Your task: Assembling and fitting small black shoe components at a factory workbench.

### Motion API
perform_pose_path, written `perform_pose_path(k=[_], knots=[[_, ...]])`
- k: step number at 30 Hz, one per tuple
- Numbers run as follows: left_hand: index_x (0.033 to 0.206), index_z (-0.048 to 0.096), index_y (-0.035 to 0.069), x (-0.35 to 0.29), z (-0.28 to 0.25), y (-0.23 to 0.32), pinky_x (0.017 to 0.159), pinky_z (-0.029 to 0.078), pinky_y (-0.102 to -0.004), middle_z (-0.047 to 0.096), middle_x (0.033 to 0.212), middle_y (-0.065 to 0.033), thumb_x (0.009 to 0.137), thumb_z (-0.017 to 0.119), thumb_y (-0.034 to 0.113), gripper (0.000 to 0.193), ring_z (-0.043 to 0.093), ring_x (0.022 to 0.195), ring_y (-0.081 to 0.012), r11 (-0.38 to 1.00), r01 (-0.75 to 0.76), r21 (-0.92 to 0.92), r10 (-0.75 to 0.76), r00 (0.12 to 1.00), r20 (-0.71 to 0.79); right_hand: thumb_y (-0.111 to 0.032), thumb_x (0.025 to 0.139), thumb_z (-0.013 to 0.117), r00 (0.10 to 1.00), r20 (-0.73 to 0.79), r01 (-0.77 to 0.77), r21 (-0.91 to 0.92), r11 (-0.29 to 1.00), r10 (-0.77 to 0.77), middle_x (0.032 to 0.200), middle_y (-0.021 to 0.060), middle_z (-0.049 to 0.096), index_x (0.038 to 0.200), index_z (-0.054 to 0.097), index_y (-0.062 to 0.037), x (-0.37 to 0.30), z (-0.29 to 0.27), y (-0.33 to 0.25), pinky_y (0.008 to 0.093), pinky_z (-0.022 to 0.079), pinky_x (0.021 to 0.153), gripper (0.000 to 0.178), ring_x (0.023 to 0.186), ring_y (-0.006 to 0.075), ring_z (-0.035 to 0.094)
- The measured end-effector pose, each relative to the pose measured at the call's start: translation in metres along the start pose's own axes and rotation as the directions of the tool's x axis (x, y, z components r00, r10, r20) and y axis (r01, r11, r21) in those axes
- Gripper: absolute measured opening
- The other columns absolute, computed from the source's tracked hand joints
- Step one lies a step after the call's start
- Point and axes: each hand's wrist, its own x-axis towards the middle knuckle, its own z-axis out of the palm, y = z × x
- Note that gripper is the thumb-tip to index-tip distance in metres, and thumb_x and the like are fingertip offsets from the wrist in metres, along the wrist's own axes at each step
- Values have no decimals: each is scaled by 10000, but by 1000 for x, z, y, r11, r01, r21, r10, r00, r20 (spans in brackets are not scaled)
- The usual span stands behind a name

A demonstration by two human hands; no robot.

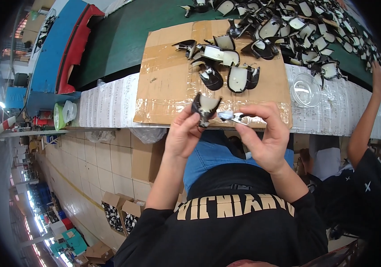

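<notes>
My left hand (185, 131) grips a small black curved piece with a cream inside (207, 106), perhaps a shoe part, above the near edge of the cardboard. My right hand (268, 135) pinches a small slim item with a pale bluish-white end (226, 115) between thumb and forefinger. Its pale end points at the black piece; whether the two touch, I cannot tell. Beyond my hands, several similar black-and-cream pieces (237, 79) lie in a loose group on the flattened cardboard (163, 80).
A large heap of such pieces (306, 31) covers the far right of the green belt (114, 44). A clear round tub (305, 90) stands right of the cardboard. At the right edge, another person's arm (368, 115) reaches to the heap. Filled cartons (121, 213) stand on the floor.
</notes>
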Motion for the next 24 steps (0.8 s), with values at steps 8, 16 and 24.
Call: perform_pose_path(k=[8,16,24], knots=[[1266,645,7,-7,17,-22,768,503,-229,712,1028,-42,967,663,76,308,607,822,-80,999,22,45,-21,1000,-18,-44,707,835,982,29,189,-282,940,-189,967,39,746,1029,744,-83,0,1,4,321,449,802,336,854,223,603],[1257,660,-5,-10,19,-14,774,518,-265,715,1021,-59,962,665,60,303,614,814,-110,990,-35,136,43,998,-53,-34,716,824,990,119,96,-183,978,-75,969,43,743,1034,744,-73,-3,0,5,313,471,783,330,858,219,602],[1258,659,-10,-8,15,-12,764,507,-248,713,1004,-48,959,667,61,307,607,813,-99,985,-42,169,51,997,-53,12,756,784,980,144,-156,116,981,139,979,57,689,1076,733,-43,-8,-13,-2,275,484,803,329,897,182,592]])
